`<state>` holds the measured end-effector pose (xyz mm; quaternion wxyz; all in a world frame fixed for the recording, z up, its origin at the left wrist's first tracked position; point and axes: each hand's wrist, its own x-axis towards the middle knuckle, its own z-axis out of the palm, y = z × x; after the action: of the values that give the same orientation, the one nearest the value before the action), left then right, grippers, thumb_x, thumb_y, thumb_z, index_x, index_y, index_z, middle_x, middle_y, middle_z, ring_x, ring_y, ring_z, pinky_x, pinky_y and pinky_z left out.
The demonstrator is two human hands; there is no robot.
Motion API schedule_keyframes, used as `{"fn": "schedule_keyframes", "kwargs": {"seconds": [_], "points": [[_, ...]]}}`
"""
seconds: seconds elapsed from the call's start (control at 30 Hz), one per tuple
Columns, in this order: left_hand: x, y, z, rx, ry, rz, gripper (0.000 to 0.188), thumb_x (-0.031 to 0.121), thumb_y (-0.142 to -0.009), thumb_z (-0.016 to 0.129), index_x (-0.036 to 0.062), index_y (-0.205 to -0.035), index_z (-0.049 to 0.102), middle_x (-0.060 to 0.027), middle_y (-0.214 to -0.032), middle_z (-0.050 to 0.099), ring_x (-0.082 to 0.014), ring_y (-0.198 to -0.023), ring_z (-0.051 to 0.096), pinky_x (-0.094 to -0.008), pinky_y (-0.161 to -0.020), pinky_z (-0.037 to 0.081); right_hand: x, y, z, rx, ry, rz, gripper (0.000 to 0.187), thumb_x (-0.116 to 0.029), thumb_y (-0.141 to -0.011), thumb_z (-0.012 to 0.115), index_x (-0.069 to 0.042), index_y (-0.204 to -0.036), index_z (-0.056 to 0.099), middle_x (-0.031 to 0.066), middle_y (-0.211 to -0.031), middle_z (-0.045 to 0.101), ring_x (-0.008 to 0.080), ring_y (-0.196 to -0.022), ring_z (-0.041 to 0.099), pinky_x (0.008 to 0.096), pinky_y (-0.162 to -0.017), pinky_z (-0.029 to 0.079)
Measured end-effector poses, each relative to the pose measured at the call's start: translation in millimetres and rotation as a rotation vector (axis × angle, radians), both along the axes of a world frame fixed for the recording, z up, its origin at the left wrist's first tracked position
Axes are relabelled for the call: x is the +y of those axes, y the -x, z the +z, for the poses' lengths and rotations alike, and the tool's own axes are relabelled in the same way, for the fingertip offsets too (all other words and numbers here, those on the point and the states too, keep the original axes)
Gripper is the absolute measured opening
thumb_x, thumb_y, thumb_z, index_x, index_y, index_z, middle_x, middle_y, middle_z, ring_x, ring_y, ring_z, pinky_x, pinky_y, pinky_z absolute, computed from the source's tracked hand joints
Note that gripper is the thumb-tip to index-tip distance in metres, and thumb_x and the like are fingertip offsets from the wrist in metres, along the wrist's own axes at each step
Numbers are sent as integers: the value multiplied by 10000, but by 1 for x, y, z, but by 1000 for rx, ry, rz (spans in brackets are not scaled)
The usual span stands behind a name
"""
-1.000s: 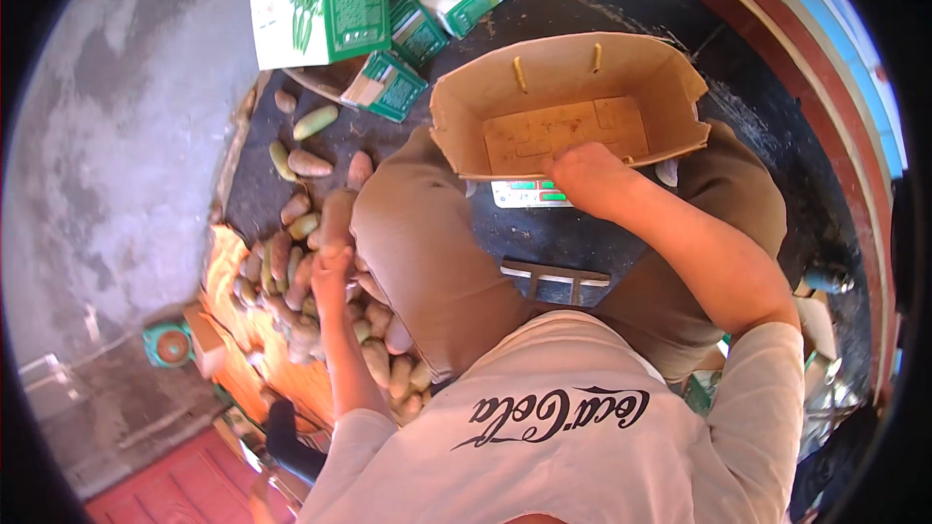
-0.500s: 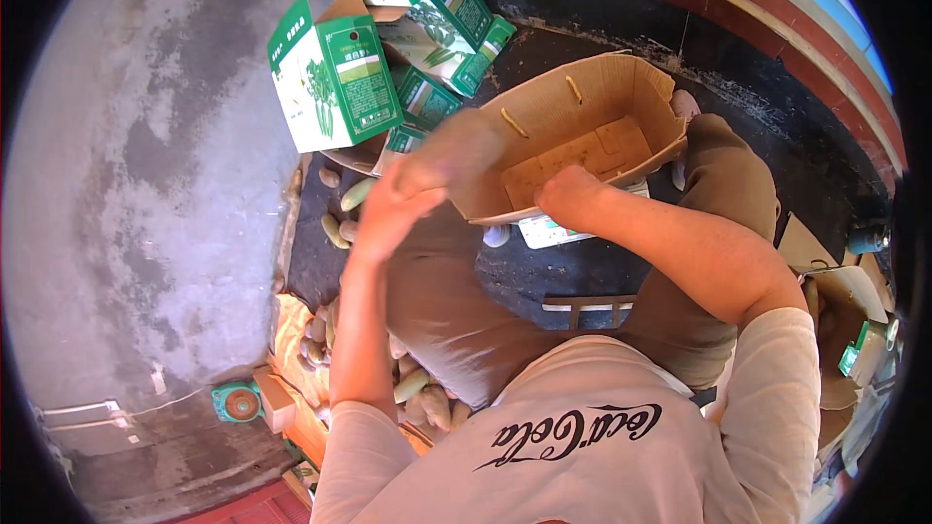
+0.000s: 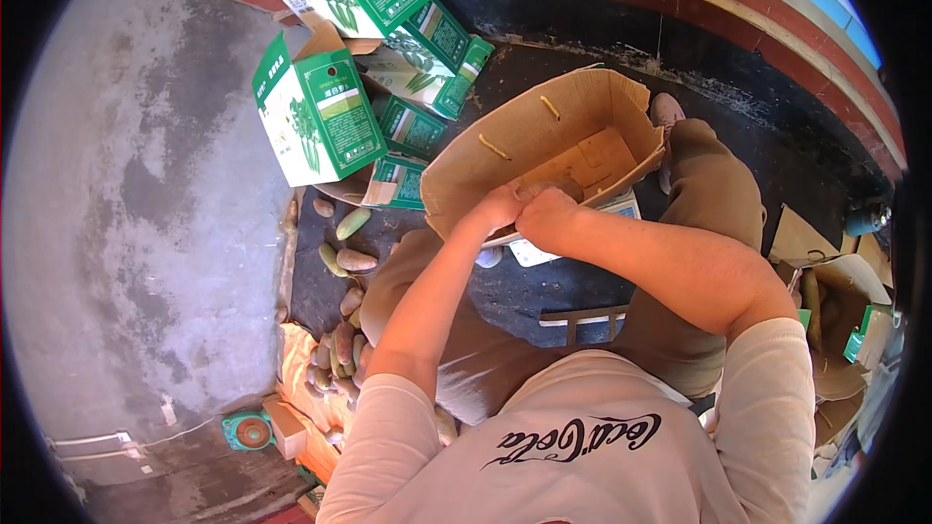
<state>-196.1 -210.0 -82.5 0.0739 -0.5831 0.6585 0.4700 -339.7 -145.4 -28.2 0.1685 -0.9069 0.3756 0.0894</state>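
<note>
An open brown cardboard box (image 3: 485,170) with yellow rope handles stands in front of me, between my knees. My left hand (image 3: 500,206) reaches over its near rim, and a muddy brown radish (image 3: 555,184) shows dimly just beyond the fingers, inside the box. My right hand (image 3: 551,218) is closed at the near rim, close beside the left one; its fingertips are hidden. Beneath the box a white flat scale (image 3: 532,250) sticks out. On the dark floor to the left lie a green radish (image 3: 353,223) and a brownish one (image 3: 356,260).
Green-and-white printed cartons (image 3: 340,116) are piled at the far left. A heap of muddy radishes (image 3: 342,349) lies by my left leg, next to an orange sheet (image 3: 301,378). At right stands another open carton (image 3: 840,330). A grey wall (image 3: 146,184) borders the left.
My left hand has come down and right, from beside the box into it, with the blurred brown radish. My right hand has shifted slightly toward me and left.
</note>
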Motion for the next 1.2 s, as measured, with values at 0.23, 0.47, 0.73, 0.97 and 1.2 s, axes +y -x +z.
{"fn": "schedule_keyframes", "kwargs": {"seconds": [0.23, 0.47, 0.73, 0.97, 1.2], "points": [[-10, -8, -41, -28, 11, -92, 595, 379, -815, 614, 6, -1261, 488, -215, -1210, 557, -309, -1130, 537, -349, -928, 418, 0, -1, 19, 22, -38, 28, 202, -127, -765, 603, -68, -924, 712, 103, -972, 682, 263, -900, 646, 371, -709, 517], [3, 20, -9, 151, -227, 92, 335, 100, -906, 467, -12, -1216, 526, -135, -1176, 585, -206, -1076, 541, -314, -909, 422, 2, 2, 0, -5, 2, 31, 202, -112, -760, 589, -60, -911, 712, 112, -937, 688, 269, -876, 659, 371, -699, 525], [-5, -13, -42, 277, -79, -6, 321, 129, -882, 513, 15, -1172, 589, -176, -1159, 600, -250, -1040, 578, -329, -909, 428, -2, 2, 13, -93, 0, 22, 164, -35, -721, 580, 15, -847, 673, 189, -892, 664, 294, -798, 668, 380, -650, 538], [3, 1, 7, 231, 31, -40, 322, 186, -879, 547, 19, -1148, 602, -160, -1093, 633, -250, -1019, 595, -311, -884, 442, -1, 5, 19, -61, 50, 33, 149, -57, -720, 596, -16, -836, 680, 155, -843, 677, 279, -788, 671, 374, -636, 536], [4, 11, 90, 296, 96, 69, 364, 187, -923, 513, 32, -1253, 517, -130, -1106, 622, -173, -964, 593, -300, -833, 460, -4, 6, 23, 1, -31, 62, 139, -107, -728, 617, -56, -837, 686, 132, -848, 683, 273, -800, 667, 371, -664, 526]]}}
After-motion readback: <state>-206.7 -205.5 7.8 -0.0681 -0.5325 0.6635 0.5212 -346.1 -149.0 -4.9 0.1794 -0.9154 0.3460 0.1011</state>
